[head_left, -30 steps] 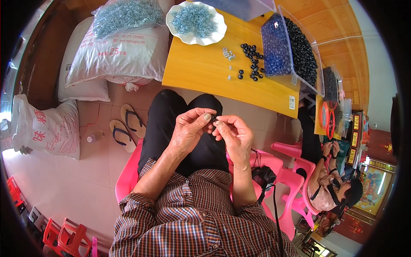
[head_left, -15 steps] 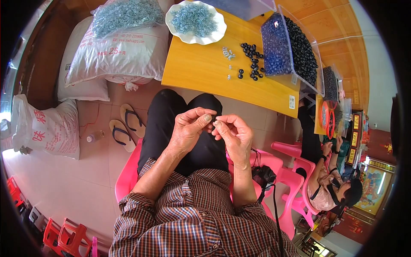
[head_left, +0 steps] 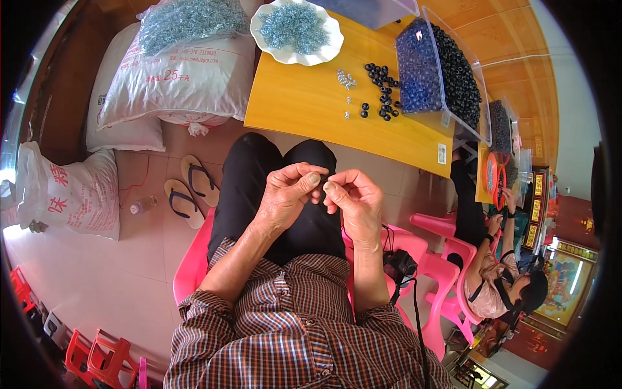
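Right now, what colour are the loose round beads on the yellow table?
Black: the loose round beads on the yellow table, clearest in the head view.

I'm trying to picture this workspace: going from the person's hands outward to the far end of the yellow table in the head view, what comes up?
left hand and right hand pinching a small dark piece → yellow table → loose black beads → white dish of small blue-grey parts

Checked shirt in brown, navy and white, cuffs rolled; black trousers.
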A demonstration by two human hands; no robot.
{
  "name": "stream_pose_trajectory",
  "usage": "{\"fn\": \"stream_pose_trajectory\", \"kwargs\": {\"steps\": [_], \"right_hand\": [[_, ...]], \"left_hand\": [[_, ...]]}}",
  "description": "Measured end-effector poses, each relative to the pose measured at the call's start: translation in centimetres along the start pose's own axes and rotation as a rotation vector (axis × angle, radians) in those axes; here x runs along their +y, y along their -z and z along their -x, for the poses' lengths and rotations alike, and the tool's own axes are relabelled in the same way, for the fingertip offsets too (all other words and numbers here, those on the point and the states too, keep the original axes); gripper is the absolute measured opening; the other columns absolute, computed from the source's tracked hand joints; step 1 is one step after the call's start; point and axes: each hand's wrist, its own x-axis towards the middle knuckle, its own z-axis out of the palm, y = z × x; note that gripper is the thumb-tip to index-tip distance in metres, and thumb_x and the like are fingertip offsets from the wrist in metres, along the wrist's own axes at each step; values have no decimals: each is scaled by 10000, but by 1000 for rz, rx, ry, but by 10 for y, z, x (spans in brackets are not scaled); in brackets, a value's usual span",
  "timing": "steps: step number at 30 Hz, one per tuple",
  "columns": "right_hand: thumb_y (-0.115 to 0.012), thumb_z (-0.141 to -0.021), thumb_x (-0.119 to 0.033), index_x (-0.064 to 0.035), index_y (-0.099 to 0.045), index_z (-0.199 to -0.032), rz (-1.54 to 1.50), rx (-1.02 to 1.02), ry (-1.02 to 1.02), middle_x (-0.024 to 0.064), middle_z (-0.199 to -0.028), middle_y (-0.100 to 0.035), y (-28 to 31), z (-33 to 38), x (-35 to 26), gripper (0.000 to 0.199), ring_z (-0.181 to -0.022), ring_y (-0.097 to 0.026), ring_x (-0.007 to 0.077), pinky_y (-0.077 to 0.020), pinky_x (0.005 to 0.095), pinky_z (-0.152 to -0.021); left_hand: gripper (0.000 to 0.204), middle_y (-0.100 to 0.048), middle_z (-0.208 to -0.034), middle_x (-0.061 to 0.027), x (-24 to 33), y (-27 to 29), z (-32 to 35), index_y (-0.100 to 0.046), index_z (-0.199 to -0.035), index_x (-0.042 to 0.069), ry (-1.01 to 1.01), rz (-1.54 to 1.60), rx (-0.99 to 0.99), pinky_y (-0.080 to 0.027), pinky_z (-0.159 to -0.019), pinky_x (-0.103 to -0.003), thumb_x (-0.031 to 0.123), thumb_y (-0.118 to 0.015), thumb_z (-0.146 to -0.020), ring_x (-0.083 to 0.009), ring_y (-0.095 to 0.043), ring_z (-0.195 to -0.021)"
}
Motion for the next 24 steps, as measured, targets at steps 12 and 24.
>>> {"fn": "stream_pose_trajectory", "kwargs": {"steps": [12,24], "right_hand": [[-703,-820,-10,-13,-584,-832,-62,21,-76,30,-656,-591,3,-6,3,120,-487,-508,74,-418,196,-450],[-701,-815,0,-13,-580,-786,-64,18,-56,49,-634,-593,1,-7,5,125,-468,-509,89,-416,206,-435]], "left_hand": [[154,-614,-799,-36,-7,0,1,-676,-973,-17,-15,17,51,-464,-557,-243,105,-619,-900,-104,-567,-626],[130,-580,-773,-13,-5,-3,3,-680,-974,-18,-49,-61,90,-448,-554,-236,67,-615,-899,-93,-549,-629]]}}
